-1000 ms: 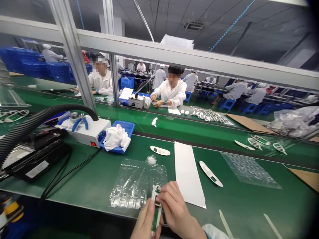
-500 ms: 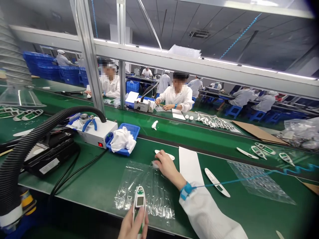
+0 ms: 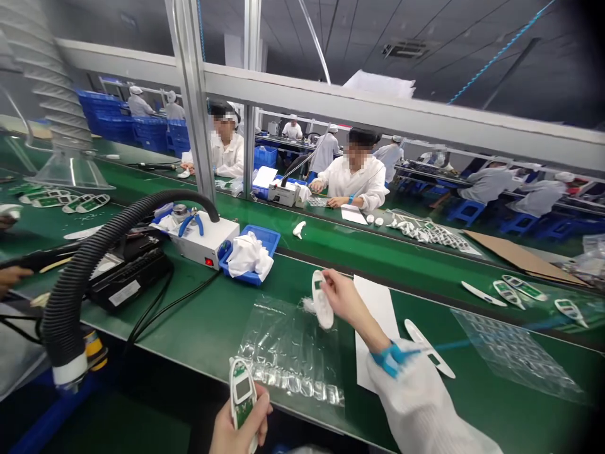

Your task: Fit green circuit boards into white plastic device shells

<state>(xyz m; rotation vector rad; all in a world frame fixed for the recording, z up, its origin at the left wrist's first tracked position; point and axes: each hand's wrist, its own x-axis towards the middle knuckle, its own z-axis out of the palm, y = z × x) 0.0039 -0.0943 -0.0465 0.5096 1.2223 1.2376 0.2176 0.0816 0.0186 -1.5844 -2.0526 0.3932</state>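
In my left hand [image 3: 241,419] is a slim white device half [image 3: 242,391] with a green circuit board and a small grey screen, held upright near the table's front edge. My right hand [image 3: 341,296], with a blue wrist strap [image 3: 396,358], pinches a long oval white plastic cover [image 3: 322,301] by its upper right side. The cover is raised over the far edge of a clear plastic sheet with pockets [image 3: 293,353]. Right of my forearm another white oval cover [image 3: 428,347] lies on the green table, beside a white paper sheet [image 3: 373,309].
A white box with a red switch [image 3: 205,243] and a blue tray with white cloths [image 3: 271,243] stand at left, near a black hose [image 3: 80,277]. More device halves [image 3: 524,287] lie at right on the green belt. A co-worker in white [image 3: 354,180] sits opposite; another person's hand [image 3: 12,277] shows at far left.
My right hand has picked up the white cover that lay beyond the plastic sheet. The device half in my left hand has tilted left. The camera view has swung slightly left.
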